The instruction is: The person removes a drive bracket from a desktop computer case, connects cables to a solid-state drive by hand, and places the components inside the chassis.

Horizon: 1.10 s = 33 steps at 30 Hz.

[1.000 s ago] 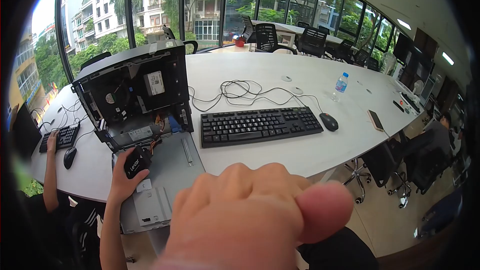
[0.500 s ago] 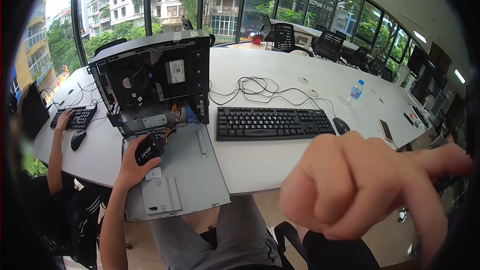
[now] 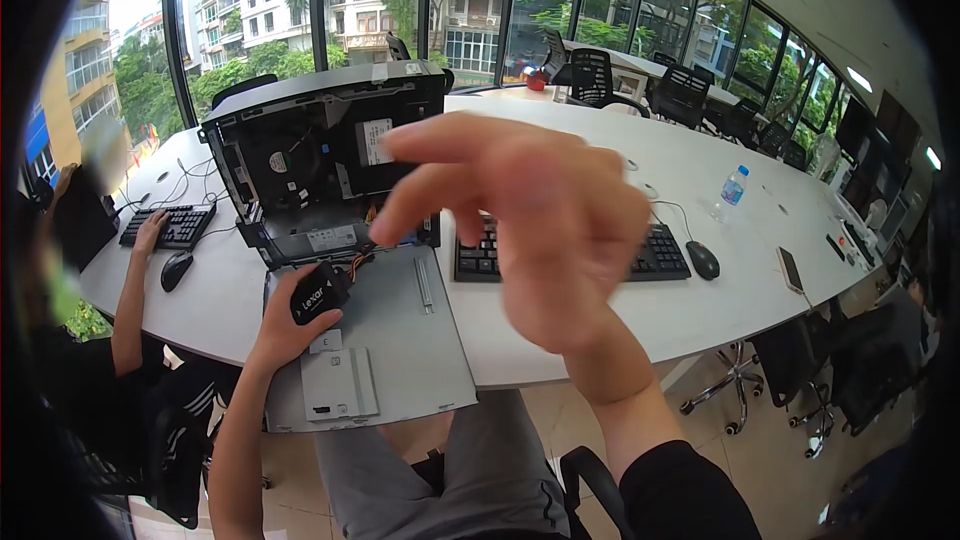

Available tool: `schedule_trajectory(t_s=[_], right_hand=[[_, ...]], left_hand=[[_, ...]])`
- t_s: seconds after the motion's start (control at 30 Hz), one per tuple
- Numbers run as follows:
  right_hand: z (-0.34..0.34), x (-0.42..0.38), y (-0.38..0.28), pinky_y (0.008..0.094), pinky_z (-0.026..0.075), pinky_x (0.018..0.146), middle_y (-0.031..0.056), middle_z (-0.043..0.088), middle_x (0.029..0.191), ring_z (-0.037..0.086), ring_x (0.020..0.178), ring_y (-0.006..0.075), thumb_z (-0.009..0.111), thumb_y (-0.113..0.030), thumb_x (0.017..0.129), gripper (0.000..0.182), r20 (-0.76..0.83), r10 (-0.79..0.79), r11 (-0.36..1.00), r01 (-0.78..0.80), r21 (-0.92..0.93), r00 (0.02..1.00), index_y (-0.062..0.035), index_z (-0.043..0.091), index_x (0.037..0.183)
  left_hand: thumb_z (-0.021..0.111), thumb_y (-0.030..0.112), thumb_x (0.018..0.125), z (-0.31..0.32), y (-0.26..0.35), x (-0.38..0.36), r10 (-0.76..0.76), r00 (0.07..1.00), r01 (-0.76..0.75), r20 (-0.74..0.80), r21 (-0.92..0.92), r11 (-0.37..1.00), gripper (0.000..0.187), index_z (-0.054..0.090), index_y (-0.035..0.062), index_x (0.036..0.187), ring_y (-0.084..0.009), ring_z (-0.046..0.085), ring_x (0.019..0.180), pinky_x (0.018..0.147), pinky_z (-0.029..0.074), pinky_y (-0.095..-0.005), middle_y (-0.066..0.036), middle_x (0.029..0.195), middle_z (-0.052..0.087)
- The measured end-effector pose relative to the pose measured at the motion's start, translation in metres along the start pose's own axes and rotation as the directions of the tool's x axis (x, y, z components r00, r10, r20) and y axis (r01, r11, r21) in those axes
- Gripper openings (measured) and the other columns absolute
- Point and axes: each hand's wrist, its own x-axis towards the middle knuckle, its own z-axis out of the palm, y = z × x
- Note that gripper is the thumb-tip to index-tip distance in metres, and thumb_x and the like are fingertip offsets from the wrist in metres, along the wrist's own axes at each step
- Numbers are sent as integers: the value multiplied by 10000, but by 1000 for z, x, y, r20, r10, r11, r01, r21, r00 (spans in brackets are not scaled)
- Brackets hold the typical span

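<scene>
Nearest the camera, our right hand [image 3: 545, 230] has moved from the lower right to the centre, where it now partly covers the black keyboard [image 3: 663, 254]. Its closed posture has changed: two fingers extend leftward, slightly apart. Our left hand [image 3: 285, 328] remains as before, fingers clamped on the black Lexar unit [image 3: 316, 294], which sits over the upper left of the grey metal panel [image 3: 425, 365]. We cannot tell whether the unit touches the panel. Coloured wires [image 3: 357, 262] run just beside it. Beyond the panel, the open computer case [image 3: 318, 90] stands on the white surface [image 3: 545, 348]. The black mouse [image 3: 703, 260] lies right of the keyboard; the phone [image 3: 791, 270] and the water bottle [image 3: 735, 188] are farther right. To the left, a co-worker's hand [image 3: 150, 232] rests on a second keyboard [image 3: 182, 227].
</scene>
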Motion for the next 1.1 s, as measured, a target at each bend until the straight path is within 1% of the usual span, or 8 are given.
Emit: schedule_trajectory(t_s=[0.1, 0.2, 0.5, 0.77, 0.8, 0.83, 0.9, 1.1], right_hand=[[19, -4, 31, 388, 589, 649, 158, 812, 963, 760, 717, 337, 684, -216, 990, 249, 221, 145, 987, -125, -104, 964, -44, 844, 1073], [36, -22, 52, 463, 605, 785, 138, 809, 1025, 765, 892, 392, 719, -271, 973, 258, 550, 429, 896, -263, -357, 717, -76, 845, 1086], [85, -98, 128, 507, 590, 945, 172, 760, 1280, 750, 1080, 415, 689, -282, 1015, 361, 581, 673, 733, -315, -602, 458, -69, 774, 1293], [76, -102, 143, 477, 618, 848, 141, 814, 981, 774, 915, 384, 727, -262, 966, 217, 614, 655, 755, -388, -528, 439, -123, 854, 1074], [78, -110, 149, 478, 619, 833, 139, 814, 979, 775, 906, 379, 734, -238, 947, 213, 605, 619, 784, -343, -517, 502, -114, 850, 1077], [77, -103, 145, 459, 606, 901, 121, 820, 1032, 758, 985, 359, 736, -208, 938, 202, 629, 664, 747, -401, -530, 404, -105, 851, 1068], [79, -107, 144, 432, 531, 1053, 74, 819, 1137, 642, 1156, 317, 733, -170, 939, 193, 618, 663, 749, -381, -543, 422, -80, 849, 1063], [81, -109, 146, 425, 513, 1049, 94, 815, 1087, 631, 1137, 324, 795, -149, 916, 192, 653, 519, 854, -358, -376, 552, -36, 840, 1063]], left_hand=[[952, 216, 828, 2, -5, 2, 8, 1000, -8, 9, -26, 1000, 816, 543, 43, 1513, -276, 621, 1311, 1142, 484, -388, -141, 1373, 645], [952, 211, 823, 0, -1, 1, 5, 1000, -4, 20, -29, 1000, 819, 542, 44, 1512, -272, 621, 1313, 1142, 487, -386, -139, 1375, 641], [954, 205, 812, -1, -1, 1, 33, 999, -32, 15, -40, 999, 837, 538, 42, 1519, -269, 621, 1307, 1137, 485, -388, -146, 1374, 636], [967, 266, 819, 0, -6, 0, 72, 997, -72, -2, -19, 997, 831, 559, 43, 1508, -301, 640, 1249, 1101, 501, -391, -168, 1324, 630], [967, 273, 822, 0, -7, 0, 58, 998, -59, -5, -36, 998, 830, 558, 38, 1505, -304, 637, 1255, 1102, 504, -394, -173, 1339, 621], [963, 277, 828, 0, -6, 1, 65, 998, -65, 3, -38, 997, 826, 557, 28, 1503, -302, 634, 1264, 1102, 507, -393, -175, 1356, 616], [957, 275, 831, 0, -4, 1, 66, 998, -66, 8, -25, 998, 827, 554, 13, 1505, -298, 630, 1276, 1107, 505, -389, -174, 1362, 616], [953, 285, 832, 0, -6, 1, 39, 999, -39, 7, -26, 999, 840, 551, 1, 1512, -294, 625, 1283, 1115, 500, -384, -179, 1365, 618]])
